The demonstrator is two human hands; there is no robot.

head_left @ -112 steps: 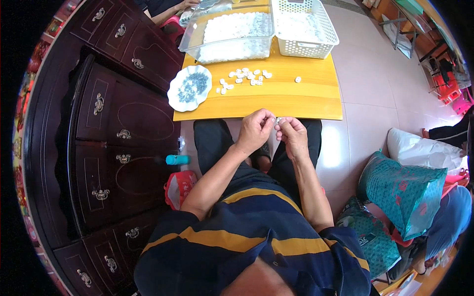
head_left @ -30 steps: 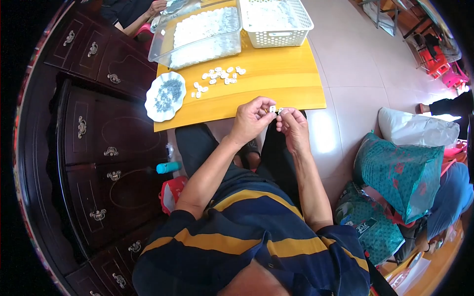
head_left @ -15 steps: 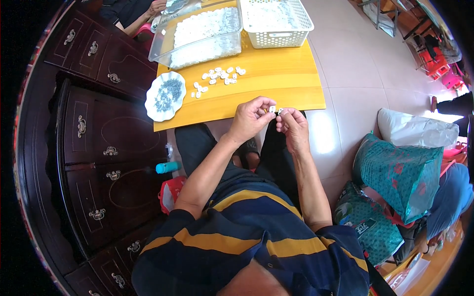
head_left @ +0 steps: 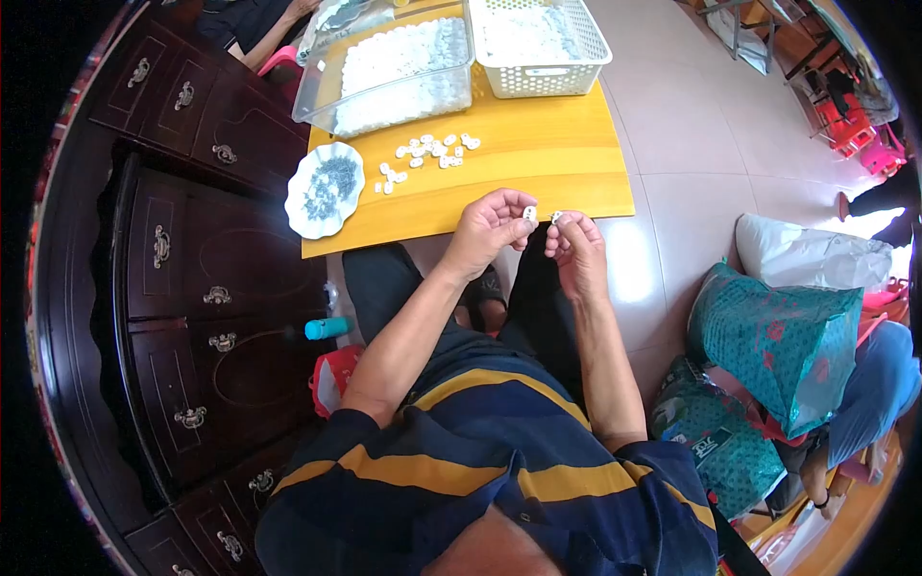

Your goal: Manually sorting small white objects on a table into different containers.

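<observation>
Over the table's near edge, my left hand point(head_left: 492, 233) pinches a small white plastic piece point(head_left: 530, 213) with dark spots between thumb and forefinger. Close to its right, my right hand point(head_left: 580, 257) has thumb and fingertips closed on another small white piece point(head_left: 556, 218), partly hidden by them. A narrow gap separates the two pieces. Several similar loose white pieces point(head_left: 422, 151) lie on the yellow wooden table point(head_left: 538, 158) beyond my left hand. A white scalloped plate point(head_left: 299, 197) left of them holds a heap of tiny dark bits point(head_left: 332, 186).
A clear bin point(head_left: 315, 96) and a white perforated basket point(head_left: 547, 83), both full of white pieces, stand at the table's far side. Dark drawers point(head_left: 182, 250) line the left. Green bags point(head_left: 778, 336) and a white sack point(head_left: 816, 250) sit right. Another person's arm point(head_left: 274, 38) shows far left.
My right hand has moved slightly right, widening the gap between the two white pieces. My left hand stays nearly where it was. The far person's hand has shifted toward the upper edge.
</observation>
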